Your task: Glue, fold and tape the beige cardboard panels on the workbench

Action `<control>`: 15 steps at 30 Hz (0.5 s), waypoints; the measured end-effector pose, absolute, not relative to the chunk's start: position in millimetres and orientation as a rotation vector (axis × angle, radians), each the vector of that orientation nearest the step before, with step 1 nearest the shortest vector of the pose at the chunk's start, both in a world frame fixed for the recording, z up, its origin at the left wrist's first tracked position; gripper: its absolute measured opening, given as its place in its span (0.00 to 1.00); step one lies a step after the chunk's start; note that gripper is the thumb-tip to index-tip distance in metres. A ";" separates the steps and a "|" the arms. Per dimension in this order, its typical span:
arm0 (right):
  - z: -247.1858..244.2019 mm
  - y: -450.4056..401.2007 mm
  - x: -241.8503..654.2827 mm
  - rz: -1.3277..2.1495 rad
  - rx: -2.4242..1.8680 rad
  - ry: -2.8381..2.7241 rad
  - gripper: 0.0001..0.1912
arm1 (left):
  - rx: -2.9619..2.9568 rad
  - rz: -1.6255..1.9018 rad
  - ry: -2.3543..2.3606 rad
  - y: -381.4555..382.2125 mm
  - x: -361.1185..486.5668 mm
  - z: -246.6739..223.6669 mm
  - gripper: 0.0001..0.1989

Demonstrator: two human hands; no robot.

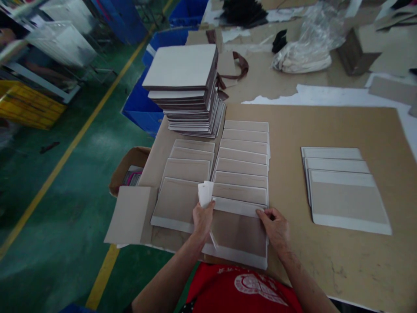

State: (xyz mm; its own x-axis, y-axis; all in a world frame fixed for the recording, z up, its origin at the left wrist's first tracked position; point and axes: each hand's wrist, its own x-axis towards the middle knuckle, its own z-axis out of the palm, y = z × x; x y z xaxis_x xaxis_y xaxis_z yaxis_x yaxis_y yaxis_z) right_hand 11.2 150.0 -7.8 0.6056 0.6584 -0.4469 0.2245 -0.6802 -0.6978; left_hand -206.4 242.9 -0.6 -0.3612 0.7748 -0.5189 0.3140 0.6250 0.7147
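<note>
My left hand (203, 219) is closed around a bundle of white strips (205, 193) over the front of the middle row. With fingers pinched, my right hand (275, 226) holds the right end of a white strip (239, 206) lying across the front brown panel (241, 230). Behind that panel, several overlapping panels (243, 165) run back in a row. A second overlapping row (182, 195) lies to the left. At the right, a few overlapping panels (345, 200) lie flat, the front one with a white band along its upper edge.
A tall stack of boards (182, 69) stands at the table's back left, beside blue bins (140, 104). A cardboard box (128, 158) sits off the left edge, near a pale board (127, 215). Farther back lies a clear plastic bag (306, 52).
</note>
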 end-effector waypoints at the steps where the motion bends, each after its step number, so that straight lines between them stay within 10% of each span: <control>1: -8.7 150.8 11.6 0.958 -2.239 -0.688 0.20 | 0.861 0.637 1.943 243.0 -206.2 0.1 0.18; 15: -9.0 158.2 15.0 0.993 -2.271 -0.652 0.19 | 0.796 0.633 1.957 242.7 -197.3 11.2 0.17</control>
State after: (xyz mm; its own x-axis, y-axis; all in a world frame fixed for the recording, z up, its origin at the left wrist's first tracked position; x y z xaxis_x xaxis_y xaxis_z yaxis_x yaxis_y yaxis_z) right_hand 15.0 158.2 -9.0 0.6053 0.6259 -0.4918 0.2018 -0.7183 -0.6658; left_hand -197.3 242.7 11.2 -0.3856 0.7412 -0.5495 0.2791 0.6613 0.6963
